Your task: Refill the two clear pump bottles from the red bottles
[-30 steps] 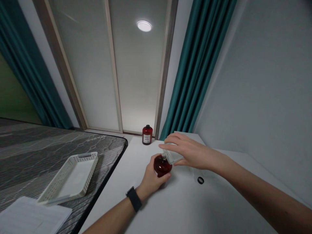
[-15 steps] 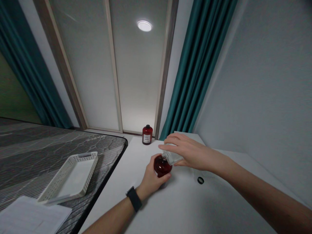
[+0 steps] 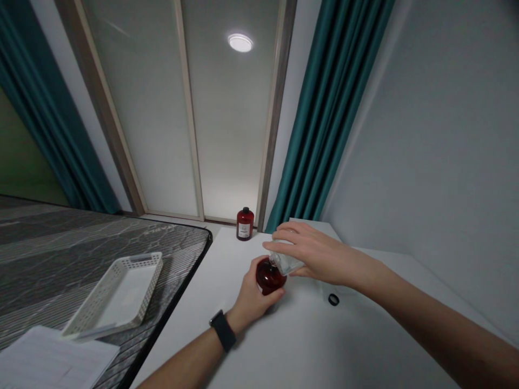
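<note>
My left hand, with a dark watch on its wrist, is wrapped round a dark red bottle that stands on the white tabletop. My right hand grips a clear bottle, tilted so that its neck meets the mouth of the red bottle. My fingers hide much of the clear bottle. Whether liquid flows between the two I cannot tell. A black ring-shaped cap lies on the tabletop to the right, below my right forearm.
A second red bottle with a black cap and white label stands at the table's far edge. On the grey mat-covered surface at left are a white basket and papers. Teal curtains hang behind, and a wall rises on the right.
Almost nothing differs. Both hands keep their hold on the bottles, and the clear bottle stays tilted at the red bottle's mouth.
</note>
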Tool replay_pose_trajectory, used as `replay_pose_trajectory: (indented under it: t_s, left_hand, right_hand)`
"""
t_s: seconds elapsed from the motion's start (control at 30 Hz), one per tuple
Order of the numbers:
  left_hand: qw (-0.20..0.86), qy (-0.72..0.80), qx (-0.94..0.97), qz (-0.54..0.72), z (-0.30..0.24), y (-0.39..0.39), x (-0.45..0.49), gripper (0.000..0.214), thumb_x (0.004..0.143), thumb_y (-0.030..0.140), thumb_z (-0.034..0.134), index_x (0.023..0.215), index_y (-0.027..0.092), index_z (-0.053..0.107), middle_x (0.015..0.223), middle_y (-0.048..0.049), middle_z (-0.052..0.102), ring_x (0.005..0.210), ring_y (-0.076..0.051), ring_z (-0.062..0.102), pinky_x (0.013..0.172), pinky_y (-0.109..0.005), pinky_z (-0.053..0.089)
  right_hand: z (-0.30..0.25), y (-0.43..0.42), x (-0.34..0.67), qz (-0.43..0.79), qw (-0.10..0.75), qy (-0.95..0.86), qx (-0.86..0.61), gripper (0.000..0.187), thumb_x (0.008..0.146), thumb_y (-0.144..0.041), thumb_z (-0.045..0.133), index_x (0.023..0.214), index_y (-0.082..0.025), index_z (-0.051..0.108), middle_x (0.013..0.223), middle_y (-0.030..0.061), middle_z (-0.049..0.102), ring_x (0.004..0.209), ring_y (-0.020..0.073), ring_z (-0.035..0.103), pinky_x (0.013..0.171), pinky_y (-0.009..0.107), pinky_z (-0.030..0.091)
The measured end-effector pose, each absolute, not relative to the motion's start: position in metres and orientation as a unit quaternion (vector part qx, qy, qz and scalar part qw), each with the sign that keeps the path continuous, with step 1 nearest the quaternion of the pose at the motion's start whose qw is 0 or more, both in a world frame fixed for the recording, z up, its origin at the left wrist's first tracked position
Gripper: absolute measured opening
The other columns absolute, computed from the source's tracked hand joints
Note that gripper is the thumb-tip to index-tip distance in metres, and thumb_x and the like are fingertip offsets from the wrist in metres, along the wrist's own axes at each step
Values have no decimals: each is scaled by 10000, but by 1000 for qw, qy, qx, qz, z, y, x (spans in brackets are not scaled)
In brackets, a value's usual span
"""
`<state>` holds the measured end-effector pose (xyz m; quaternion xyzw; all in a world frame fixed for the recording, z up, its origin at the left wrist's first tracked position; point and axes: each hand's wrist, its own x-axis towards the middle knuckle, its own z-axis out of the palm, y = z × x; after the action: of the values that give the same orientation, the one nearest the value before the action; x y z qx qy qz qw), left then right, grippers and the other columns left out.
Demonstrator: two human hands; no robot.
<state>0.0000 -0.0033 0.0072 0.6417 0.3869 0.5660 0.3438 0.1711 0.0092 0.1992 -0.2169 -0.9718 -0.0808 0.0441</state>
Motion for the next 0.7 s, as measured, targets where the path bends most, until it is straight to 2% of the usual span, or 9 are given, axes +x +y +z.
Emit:
replay_pose_trajectory:
  t_s: [0.1, 0.27, 0.47, 0.7]
  left_hand:
    - [342, 389, 643, 564, 7, -4, 0, 679, 665, 275, 767, 1261, 185, 454, 1193, -96, 611, 1087, -277, 604, 1003, -463, 470]
    - [345, 387, 646, 561, 9, -4, 0, 673, 661, 287, 768, 1249, 185, 458, 1190, -99, 614, 1082, -284, 607, 995, -471, 474]
    - [343, 384, 645, 565, 9, -4, 0, 672, 662, 281, 774, 1251, 185, 464, 1188, -96, 622, 1079, -282, 613, 992, -469, 479]
    - [343, 386, 644, 565, 9, -4, 1, 672, 658, 278, 776, 1247, 181, 469, 1183, -96, 624, 1072, -280, 615, 987, -464, 484]
  right_hand:
    - [200, 8, 171, -79, 45, -972, -219, 726, 729, -231, 864, 1374, -221, 530, 1319, 108, 617, 1261, 304, 491, 1047, 492, 439]
    - [201, 8, 170, -74, 43, -973, -214, 717, 726, -225, 865, 1364, -183, 542, 1303, 130, 624, 1258, 312, 492, 1034, 495, 442]
    - [200, 7, 170, -77, 46, -973, -213, 726, 721, -195, 861, 1368, -230, 531, 1307, 100, 623, 1266, 308, 485, 1037, 494, 433]
    - [199, 6, 169, -105, 33, -971, -211, 777, 695, -186, 881, 1373, -237, 506, 1332, 102, 610, 1281, 321, 478, 1036, 498, 430]
